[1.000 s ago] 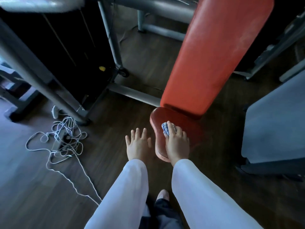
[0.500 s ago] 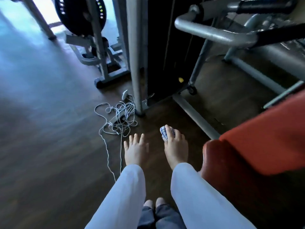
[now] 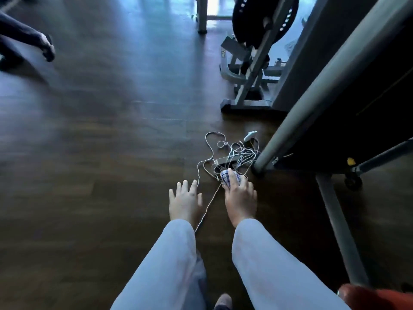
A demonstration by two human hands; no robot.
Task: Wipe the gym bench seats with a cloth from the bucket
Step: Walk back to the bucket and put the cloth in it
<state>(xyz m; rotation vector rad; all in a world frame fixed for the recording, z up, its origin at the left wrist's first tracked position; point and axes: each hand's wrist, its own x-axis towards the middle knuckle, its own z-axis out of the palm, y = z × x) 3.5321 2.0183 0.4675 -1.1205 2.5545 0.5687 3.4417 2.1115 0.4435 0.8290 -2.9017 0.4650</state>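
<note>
One checked cloth (image 3: 230, 177), bunched into a small wad, sits low and right of centre in the frame, pinched in the curled fingers of the person's right hand (image 3: 240, 198) and held out over the dark wooden floor (image 3: 89, 153). The left hand (image 3: 185, 201) hovers just beside it with fingers straight and slightly spread, gripping nothing. Both arms wear pale sleeves (image 3: 274, 271).

Only a sliver of a red bench seat (image 3: 375, 297) shows, at the lower right corner, well apart from the cloth. Whether that seat has been wiped cannot be read from its surface here. With the cloth lifted away from the padding and the view turned toward open floor, the likeliest reading is a pause between seats or a trip to rinse. No bucket is in view, so how much wiping remains cannot be judged.

Beyond the cloth, a tangle of white cable (image 3: 232, 153) lies on the floor, touching or just beside the foot of a grey machine frame (image 3: 324, 92) that slants across the right side. Further up, a black weight plate (image 3: 252, 19) hangs on a grey rack. A second person's dark-clad limb (image 3: 42, 43) enters at the upper left, too blurred to tell more.

No brand, label or writing can be read anywhere; a small yellow spot (image 3: 350, 161) on the machine at right carries no legible text.
</note>
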